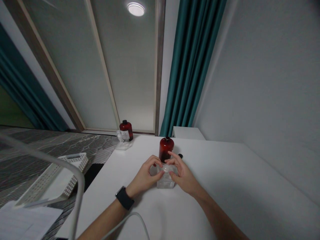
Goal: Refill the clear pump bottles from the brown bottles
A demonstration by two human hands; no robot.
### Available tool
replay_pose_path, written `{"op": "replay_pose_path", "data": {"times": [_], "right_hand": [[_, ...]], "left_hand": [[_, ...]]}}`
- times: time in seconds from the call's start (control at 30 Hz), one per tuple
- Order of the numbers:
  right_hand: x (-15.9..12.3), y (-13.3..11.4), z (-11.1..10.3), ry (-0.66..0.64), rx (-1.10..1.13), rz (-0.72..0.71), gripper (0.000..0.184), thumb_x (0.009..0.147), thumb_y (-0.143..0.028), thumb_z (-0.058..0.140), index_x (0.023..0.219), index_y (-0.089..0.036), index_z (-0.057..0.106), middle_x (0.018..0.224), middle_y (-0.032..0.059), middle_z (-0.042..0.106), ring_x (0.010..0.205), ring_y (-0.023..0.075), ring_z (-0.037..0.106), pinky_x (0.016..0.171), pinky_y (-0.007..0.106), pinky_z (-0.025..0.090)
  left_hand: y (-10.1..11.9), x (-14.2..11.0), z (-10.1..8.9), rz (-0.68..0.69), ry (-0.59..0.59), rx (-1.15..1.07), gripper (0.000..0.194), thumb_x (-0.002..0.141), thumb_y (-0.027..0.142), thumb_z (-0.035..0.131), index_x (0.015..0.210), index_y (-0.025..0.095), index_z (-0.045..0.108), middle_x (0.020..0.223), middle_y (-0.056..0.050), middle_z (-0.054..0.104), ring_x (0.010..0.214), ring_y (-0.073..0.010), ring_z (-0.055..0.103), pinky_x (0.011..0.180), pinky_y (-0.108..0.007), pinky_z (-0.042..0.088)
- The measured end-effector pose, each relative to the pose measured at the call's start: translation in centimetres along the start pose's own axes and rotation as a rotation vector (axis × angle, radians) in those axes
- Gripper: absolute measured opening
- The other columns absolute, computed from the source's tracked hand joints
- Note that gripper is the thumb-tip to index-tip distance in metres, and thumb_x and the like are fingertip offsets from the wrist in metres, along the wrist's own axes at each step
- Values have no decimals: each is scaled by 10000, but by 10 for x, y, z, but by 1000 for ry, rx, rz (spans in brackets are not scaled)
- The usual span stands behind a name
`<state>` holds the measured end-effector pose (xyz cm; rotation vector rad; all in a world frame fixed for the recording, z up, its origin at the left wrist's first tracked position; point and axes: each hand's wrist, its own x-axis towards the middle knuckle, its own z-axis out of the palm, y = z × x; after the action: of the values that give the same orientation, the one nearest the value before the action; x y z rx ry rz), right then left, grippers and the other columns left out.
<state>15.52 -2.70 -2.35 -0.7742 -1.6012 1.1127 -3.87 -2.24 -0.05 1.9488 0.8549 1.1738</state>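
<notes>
1. We see two bare hands over a white rectangular worktop (232, 176): the left grip (144, 177) and the right grip (183, 172), one on each side of a clear square glass bottle (166, 182).
2. The bottle stands upright on the worktop, long axis pointing up towards the head camera, with its round clear top (165, 169) uppermost.
3. Neither grip is clearly nearer; the top sits about midway between them.
4. Both grips are curved over the top and nearly together, fingertips just apart. We cannot tell whether they are clamped on it.
5. Just beyond the fingertips stands a dark red round bottle (166, 149), with a small black object (180, 156) near the right grip.
6. At the far edge of the worktop, a second dark red round bottle with a white label (126, 130) stands behind a small clear item (123, 142).
7. A black smartwatch (124, 198) sits on the left wrist. A white cable (130, 220) crosses the near part of the worktop. A white perforated plastic basket (72, 170) lies left of the worktop.
</notes>
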Motion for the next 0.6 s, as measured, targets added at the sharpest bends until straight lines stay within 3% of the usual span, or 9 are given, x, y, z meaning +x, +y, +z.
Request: {"op": "replay_pose_path", "data": {"times": [0.43,0.6], "right_hand": [[-4,-4,0,-10,-172,-1,679,785,-79,536,1418,-297,420,1114,33,569,1215,211,530,1117,437,337],[-4,-8,0,-43,-173,-22,663,811,-97,540,1428,-290,398,1166,47,600,1235,216,523,1131,450,316]], "left_hand": [[-1,0,-2,14,-6,1,55,871,142,589,885,196,584,964,-39,588,951,-202,585,887,-340,450],[1,0,-2,16,-37,-9,104,833,147,645,896,200,581,1004,-41,587,979,-208,579,896,-344,448]]}}
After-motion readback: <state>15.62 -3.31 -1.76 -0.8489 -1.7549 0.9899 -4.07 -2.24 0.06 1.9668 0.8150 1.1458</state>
